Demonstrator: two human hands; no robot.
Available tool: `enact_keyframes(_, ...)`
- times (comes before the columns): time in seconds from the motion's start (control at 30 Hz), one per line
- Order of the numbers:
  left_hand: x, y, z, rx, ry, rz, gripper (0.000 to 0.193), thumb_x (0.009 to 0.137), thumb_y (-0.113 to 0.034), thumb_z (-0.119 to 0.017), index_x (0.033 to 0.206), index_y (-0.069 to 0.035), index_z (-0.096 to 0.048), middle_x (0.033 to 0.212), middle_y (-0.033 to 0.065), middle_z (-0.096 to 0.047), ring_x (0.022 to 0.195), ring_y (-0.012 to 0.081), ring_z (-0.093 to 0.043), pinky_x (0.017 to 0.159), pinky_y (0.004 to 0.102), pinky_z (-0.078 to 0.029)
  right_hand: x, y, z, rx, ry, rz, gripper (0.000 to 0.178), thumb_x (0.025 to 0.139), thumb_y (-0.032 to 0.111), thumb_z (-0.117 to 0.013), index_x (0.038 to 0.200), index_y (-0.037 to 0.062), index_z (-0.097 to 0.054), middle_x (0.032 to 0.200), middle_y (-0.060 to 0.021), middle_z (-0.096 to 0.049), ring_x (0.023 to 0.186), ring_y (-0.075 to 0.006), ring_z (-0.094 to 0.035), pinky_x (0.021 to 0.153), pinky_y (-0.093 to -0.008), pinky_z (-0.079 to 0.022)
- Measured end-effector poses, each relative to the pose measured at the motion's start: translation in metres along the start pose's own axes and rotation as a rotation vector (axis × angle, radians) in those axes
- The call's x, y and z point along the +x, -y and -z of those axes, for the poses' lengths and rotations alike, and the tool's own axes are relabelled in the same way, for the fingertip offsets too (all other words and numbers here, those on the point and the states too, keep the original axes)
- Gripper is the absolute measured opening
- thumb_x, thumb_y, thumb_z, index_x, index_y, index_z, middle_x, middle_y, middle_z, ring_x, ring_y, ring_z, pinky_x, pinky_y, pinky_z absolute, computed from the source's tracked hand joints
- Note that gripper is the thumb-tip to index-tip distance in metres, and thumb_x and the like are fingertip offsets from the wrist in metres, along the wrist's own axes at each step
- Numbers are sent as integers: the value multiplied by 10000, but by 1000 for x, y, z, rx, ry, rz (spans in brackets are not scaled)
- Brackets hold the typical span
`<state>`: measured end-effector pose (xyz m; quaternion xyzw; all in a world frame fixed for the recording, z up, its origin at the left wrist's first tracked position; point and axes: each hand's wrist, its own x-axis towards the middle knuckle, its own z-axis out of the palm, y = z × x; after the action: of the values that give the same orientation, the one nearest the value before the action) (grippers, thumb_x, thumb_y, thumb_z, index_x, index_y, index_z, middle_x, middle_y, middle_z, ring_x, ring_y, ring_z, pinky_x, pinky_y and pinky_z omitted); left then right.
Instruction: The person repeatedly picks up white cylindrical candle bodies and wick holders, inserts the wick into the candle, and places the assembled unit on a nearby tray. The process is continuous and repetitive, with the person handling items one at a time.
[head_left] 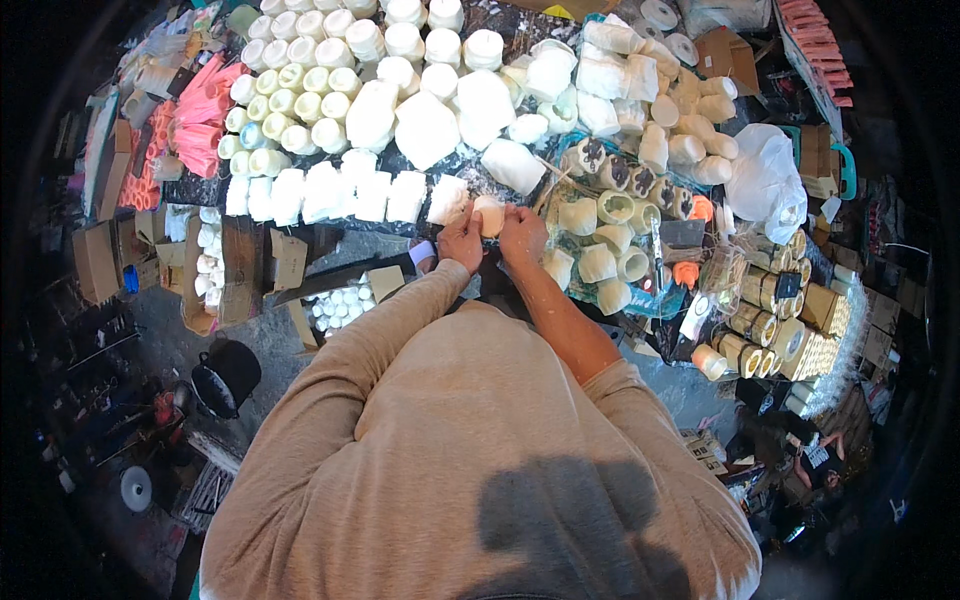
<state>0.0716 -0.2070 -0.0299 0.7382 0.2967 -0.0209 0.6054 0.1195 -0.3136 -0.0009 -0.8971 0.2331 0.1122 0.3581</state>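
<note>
At the table's near edge, a small rounded cream-coloured piece (488,215) is held between both hands. My left hand (461,241) grips its left side with bent fingers. My right hand (523,238) closes on its right side, fingertips pressed against it. Just beyond my left hand sits a white blocky piece (448,199), the end of a row of similar white pieces (330,192). A larger white piece (513,166) lies tilted beyond the held one. To the right of my right hand are several cream hollow cup-shaped pieces (578,216).
Rows of pale rounded pieces (310,80) cover the table's far left, beside pink pieces (205,115). A white plastic bag (765,180) lies at right, near gold-coloured cylinders (755,320). Cardboard boxes (240,270) and a black bucket (226,378) stand below at left.
</note>
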Motion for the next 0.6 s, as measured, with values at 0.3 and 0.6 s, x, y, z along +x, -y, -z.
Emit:
enact_keyframes(0.3,-4,20,-14,-67,-81,58,433,1020,-381,-612,1362,-119,-652,954,38,-729,731,108,-627,571,301,-566,26,-26,-19,73,50,3,282,941,269,-661,905,4,-748,783,-186,-722,706,-310,-695,677,-446,-523)
enact_keyframes(0.6,-17,21,3,190,-121,214,362,955,-376,-659,948,-34,-778,682,117,-709,647,267,-664,692,390,-545,51,-66,-14,-145,181,163,291,971,244,-600,993,-6,-746,893,-205,-735,802,-302,-711,739,-426,-528)
